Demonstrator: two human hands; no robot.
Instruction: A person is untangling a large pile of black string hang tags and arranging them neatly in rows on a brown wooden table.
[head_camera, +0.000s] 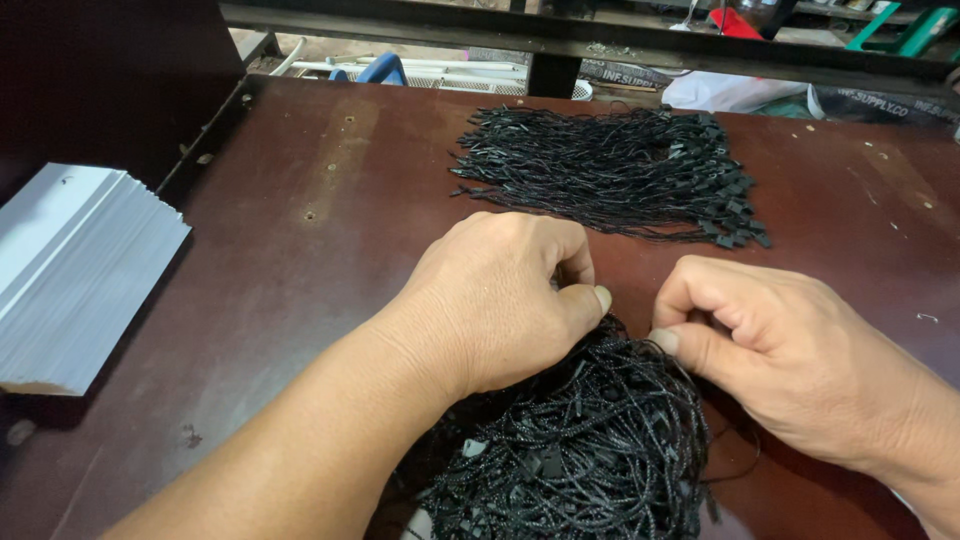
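A tangled heap of black tag strings (580, 440) lies at the near edge of the dark brown table (300, 260). My left hand (500, 300) rests on top of the heap, thumb and fingers pinched on its strings. My right hand (770, 350) sits just to the right, fingers curled and thumb pressed against the same heap's upper edge. Farther back, a second, neatly laid bundle of black tag strings (610, 175) spreads across the table, its plastic ends lined up on the right side.
A stack of white cards (70, 280) sits at the left, partly over the table's edge. Beyond the far edge runs a dark metal bar (560, 40), with white, blue and green items behind it.
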